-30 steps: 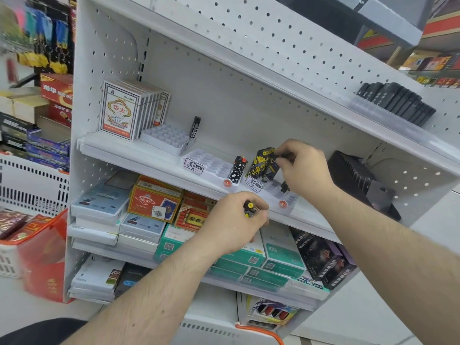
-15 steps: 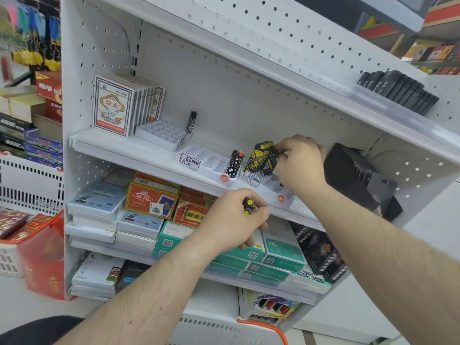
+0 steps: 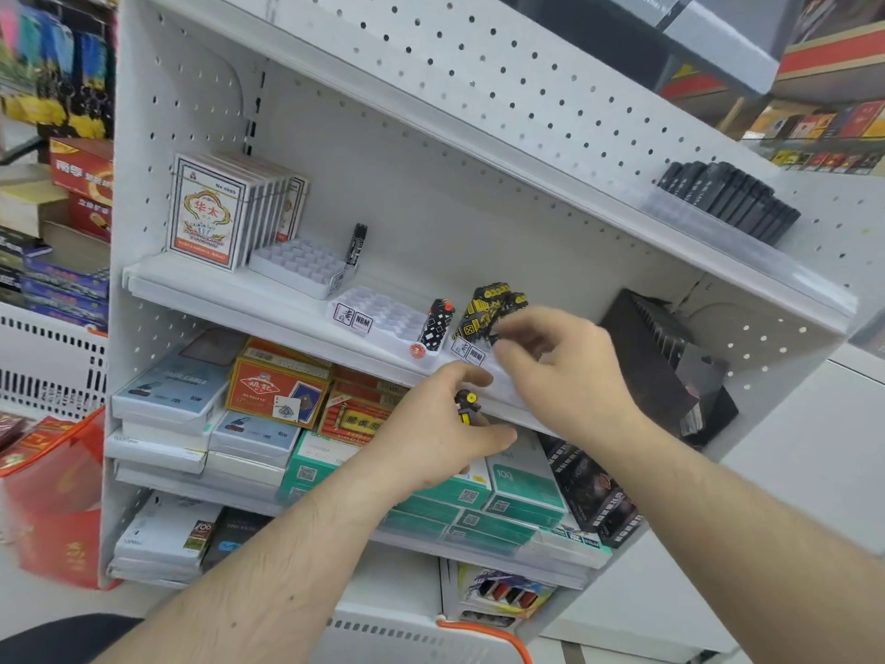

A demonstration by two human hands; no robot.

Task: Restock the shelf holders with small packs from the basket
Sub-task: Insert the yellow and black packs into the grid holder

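My left hand (image 3: 431,438) grips a few small black-and-yellow packs (image 3: 467,405) just below the front edge of the middle shelf (image 3: 268,304). My right hand (image 3: 570,371) hovers above it, blurred, fingers loosely curled and holding nothing. Its fingertips are beside a cluster of black-and-yellow packs (image 3: 488,309) that stand in the right-hand white holder (image 3: 471,354), most of which the hand hides. The middle holder (image 3: 383,316) carries one black-and-white pack (image 3: 438,324). In the left holder (image 3: 299,266) stands a single black pack (image 3: 357,243).
Playing-card boxes (image 3: 210,213) stand at the shelf's left end and a black rack (image 3: 670,361) at its right. Boxed goods fill the lower shelves (image 3: 258,395). An orange basket rim (image 3: 498,632) shows below, with a red-edged basket (image 3: 52,448) at the left.
My right hand has let go of the packs in the right holder and drawn back and down toward my left hand. The left hand keeps its packs in about the same place.
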